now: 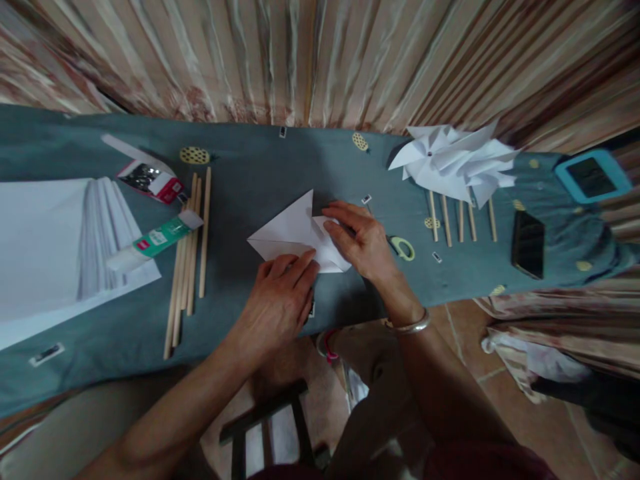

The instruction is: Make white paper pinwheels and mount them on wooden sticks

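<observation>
A white paper pinwheel blank (287, 230), creased and cut into pointed flaps, lies on the table in front of me. My left hand (283, 293) holds down its near edge with bent fingers. On the right side of the paper, my right hand (360, 240) has thumb and fingers closed at a flap; the fingers hide part of that edge. Yellow-green-handled scissors (401, 248) lie just right of my right wrist, their blades partly hidden.
Several wooden sticks (204, 233), a green-and-white glue box (160, 240), a red box of pins (150, 181) and a paper stack (40, 247) lie left. Right are paper pinwheels (450, 163) on sticks, a phone (528, 244) and a blue-framed device (593, 176). Curtains (280, 60) hang behind.
</observation>
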A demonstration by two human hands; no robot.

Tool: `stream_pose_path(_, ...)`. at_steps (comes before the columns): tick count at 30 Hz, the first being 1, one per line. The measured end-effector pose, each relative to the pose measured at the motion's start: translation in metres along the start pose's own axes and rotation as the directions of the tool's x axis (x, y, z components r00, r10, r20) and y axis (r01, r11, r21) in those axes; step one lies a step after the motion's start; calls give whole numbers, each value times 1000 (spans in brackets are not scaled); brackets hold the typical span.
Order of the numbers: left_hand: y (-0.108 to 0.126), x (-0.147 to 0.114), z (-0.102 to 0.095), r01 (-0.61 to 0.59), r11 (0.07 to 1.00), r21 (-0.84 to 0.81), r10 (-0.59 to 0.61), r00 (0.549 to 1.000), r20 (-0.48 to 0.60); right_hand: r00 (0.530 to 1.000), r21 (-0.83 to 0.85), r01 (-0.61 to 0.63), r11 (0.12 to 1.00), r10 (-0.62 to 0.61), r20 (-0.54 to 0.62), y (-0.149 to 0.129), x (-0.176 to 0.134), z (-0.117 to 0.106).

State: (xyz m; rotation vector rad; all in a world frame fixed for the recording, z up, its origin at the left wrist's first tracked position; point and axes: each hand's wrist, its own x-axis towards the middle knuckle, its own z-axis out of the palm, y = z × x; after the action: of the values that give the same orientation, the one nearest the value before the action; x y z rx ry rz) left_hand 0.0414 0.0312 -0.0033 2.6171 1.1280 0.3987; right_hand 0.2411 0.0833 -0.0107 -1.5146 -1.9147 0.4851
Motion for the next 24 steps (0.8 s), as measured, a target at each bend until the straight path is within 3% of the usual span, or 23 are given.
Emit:
stream_pose_path(18, 1, 0, 1, -11, 1000, 5, 11, 999, -35, 995, -242, 94, 966, -99, -9, -5, -10, 11)
stream_pose_path(24, 1, 0, 1, -11, 1000, -2, 10, 999, -32, 996, -244, 83, 966, -91, -22, -5, -12, 13)
